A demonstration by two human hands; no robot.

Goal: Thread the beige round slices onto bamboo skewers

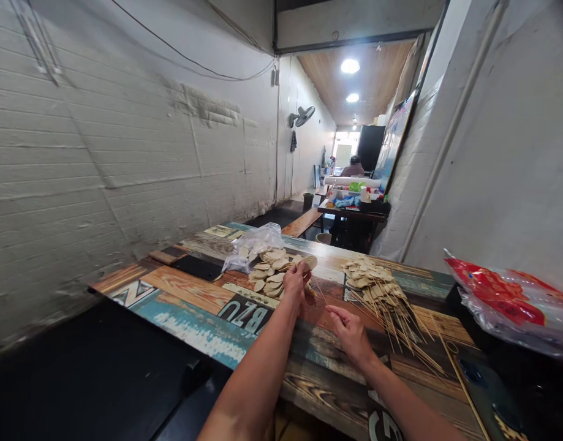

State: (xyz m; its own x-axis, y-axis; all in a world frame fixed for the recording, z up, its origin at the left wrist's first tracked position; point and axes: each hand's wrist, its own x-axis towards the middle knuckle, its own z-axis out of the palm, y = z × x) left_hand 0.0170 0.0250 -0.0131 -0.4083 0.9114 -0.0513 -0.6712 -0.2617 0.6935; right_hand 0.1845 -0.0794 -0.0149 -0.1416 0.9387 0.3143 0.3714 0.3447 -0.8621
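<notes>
My left hand point(296, 279) pinches a flat, pale oval slice point(311, 263) above the table's middle. Between the fingertips of my right hand point(348, 329) is a thin wooden skewer point(321, 294), which slants up toward the slice. Whether its tip touches the slice I cannot tell. Just left of my left hand lies a heap of loose slices point(267, 274), partly hidden by that hand. A clear plastic bag point(258, 242) rests behind the heap. To the right of both hands, a pile of skewered slices point(370, 275) has its sticks point(400, 324) fanned toward me.
The table point(184, 294) has a patchwork wood print. A flat black object point(198, 267) lies at its left. Red and clear plastic packaging point(515, 294) sits at the right edge. Beyond stand a bench point(302, 222) and a cluttered table point(352, 211); a person point(353, 168) is far back.
</notes>
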